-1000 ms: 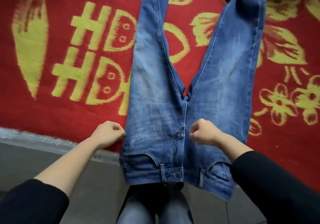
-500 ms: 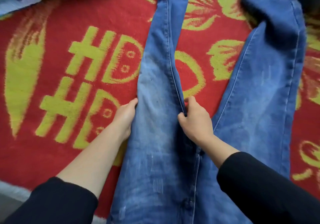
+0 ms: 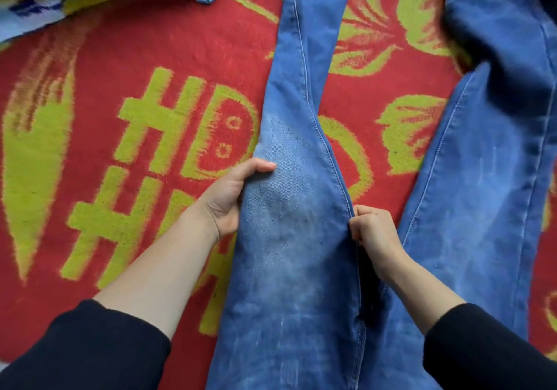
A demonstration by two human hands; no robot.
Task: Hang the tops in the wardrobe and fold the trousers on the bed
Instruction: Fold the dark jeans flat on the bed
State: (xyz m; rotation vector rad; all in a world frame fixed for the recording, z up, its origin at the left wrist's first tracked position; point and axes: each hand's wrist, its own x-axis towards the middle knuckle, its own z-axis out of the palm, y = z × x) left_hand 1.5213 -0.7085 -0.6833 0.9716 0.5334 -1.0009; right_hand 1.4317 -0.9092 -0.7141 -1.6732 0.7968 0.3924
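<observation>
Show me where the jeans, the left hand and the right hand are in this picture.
jeans [image 3: 301, 254]: head view, faded front of the leg between the hands.
left hand [image 3: 230, 198]: head view, base of the thumb, gripping that leg's outer edge.
right hand [image 3: 375, 230]: head view, back of the hand, pinching the inner seam.

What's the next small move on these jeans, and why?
Probably swing the held leg over onto the other leg: left hand grips its outer edge, right hand pinches its inner seam, and the legs lie splayed apart on the blanket.

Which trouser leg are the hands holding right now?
The leg on the picture's left: left hand grips its outer edge, right hand pinches its inner seam. The other leg is not gripped.
</observation>
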